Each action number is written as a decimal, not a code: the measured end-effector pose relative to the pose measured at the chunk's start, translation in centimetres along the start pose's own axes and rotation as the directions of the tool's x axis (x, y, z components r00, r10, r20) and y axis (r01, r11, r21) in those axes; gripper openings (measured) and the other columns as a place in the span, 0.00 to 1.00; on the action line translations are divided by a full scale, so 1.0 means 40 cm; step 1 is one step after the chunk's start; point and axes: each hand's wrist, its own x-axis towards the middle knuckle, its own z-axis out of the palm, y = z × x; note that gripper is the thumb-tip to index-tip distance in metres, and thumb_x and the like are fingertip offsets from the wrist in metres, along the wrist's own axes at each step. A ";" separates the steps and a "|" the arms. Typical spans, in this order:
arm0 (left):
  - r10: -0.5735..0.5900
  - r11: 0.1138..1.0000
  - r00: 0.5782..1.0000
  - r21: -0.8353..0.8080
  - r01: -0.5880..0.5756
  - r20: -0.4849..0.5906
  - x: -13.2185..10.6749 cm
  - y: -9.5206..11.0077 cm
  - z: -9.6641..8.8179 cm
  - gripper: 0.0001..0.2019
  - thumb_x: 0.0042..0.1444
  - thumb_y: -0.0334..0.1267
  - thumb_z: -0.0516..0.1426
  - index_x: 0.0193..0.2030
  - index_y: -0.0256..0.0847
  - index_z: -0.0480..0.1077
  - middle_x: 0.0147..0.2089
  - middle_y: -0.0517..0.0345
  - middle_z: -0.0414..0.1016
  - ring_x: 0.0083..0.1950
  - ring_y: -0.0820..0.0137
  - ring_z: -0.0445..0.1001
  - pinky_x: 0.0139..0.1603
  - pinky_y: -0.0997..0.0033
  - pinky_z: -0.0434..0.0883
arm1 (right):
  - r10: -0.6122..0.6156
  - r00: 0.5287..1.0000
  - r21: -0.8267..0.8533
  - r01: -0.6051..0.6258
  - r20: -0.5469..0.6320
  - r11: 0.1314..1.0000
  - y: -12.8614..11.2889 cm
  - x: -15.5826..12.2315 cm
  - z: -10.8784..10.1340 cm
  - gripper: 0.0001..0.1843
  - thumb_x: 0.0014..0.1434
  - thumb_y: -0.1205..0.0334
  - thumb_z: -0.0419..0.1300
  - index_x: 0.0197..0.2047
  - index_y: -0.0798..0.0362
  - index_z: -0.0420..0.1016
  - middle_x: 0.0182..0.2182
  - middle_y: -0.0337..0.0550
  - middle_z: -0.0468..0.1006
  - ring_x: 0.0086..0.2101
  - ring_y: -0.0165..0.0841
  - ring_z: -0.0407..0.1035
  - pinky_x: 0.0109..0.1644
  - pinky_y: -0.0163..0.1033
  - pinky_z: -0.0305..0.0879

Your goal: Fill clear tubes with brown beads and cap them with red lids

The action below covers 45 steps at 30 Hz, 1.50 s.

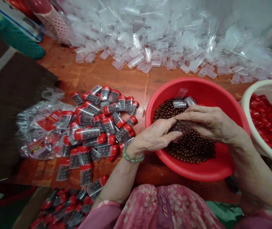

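Over a red basin (236,105), a small clear plastic case (178,127) with brown beads inside is between my two hands. My left hand (153,135), with a green bead bracelet (132,157) at the wrist, pinches its left end between thumb and fingers. From the other side, my right hand (207,122) closes over the case, fingers bent and fingertips meeting the left ones; its thumb is hidden. Below lie many loose brown beads (193,149). A few empty clear cases (179,104) rest on the beads at the back of the basin.
Left of the basin, filled cases with red caps (109,125) are heaped beside a clear plastic bag (40,133). More filled cases (64,206) lie lower down. Empty clear sleeves (150,47) pile along the back. A white tub (248,92) at right holds red caps (267,117).
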 end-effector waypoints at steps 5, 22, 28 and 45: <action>-0.017 1.000 1.000 -0.017 0.017 0.015 -0.001 0.007 -0.005 0.13 0.66 0.38 0.55 0.54 0.37 0.72 0.43 0.55 0.81 0.41 0.68 0.76 0.46 0.67 0.73 | 0.024 0.995 -0.017 -0.025 -0.092 1.000 0.005 -0.001 0.001 0.15 0.65 0.70 0.58 0.51 0.48 0.80 0.41 0.44 0.83 0.40 0.34 0.78 0.45 0.38 0.73; 0.105 0.983 0.967 -0.121 -0.136 -0.232 -0.025 0.002 0.018 0.08 0.64 0.34 0.60 0.48 0.38 0.76 0.47 0.54 0.84 0.47 0.70 0.82 0.50 0.72 0.77 | 0.521 0.793 -0.593 -0.264 0.315 0.760 0.156 -0.083 -0.008 0.13 0.55 0.71 0.61 0.43 0.52 0.80 0.39 0.47 0.75 0.33 0.33 0.68 0.34 0.37 0.60; 0.070 0.977 0.967 -0.177 -0.116 -0.245 -0.031 0.000 0.019 0.09 0.65 0.37 0.59 0.49 0.39 0.74 0.49 0.51 0.83 0.48 0.68 0.82 0.50 0.69 0.77 | 0.517 0.818 -0.602 -0.285 0.252 0.746 0.170 -0.089 0.004 0.09 0.61 0.68 0.57 0.38 0.55 0.80 0.38 0.50 0.75 0.30 0.33 0.67 0.33 0.39 0.61; -0.093 0.970 0.881 -0.240 -0.024 -0.463 -0.008 0.005 0.047 0.10 0.55 0.35 0.65 0.38 0.39 0.68 0.37 0.60 0.79 0.36 0.74 0.77 0.38 0.75 0.73 | 0.740 0.671 0.795 -0.473 0.046 0.380 -0.027 0.016 0.047 0.25 0.47 0.48 0.76 0.38 0.52 0.71 0.19 0.34 0.76 0.18 0.26 0.71 0.21 0.28 0.67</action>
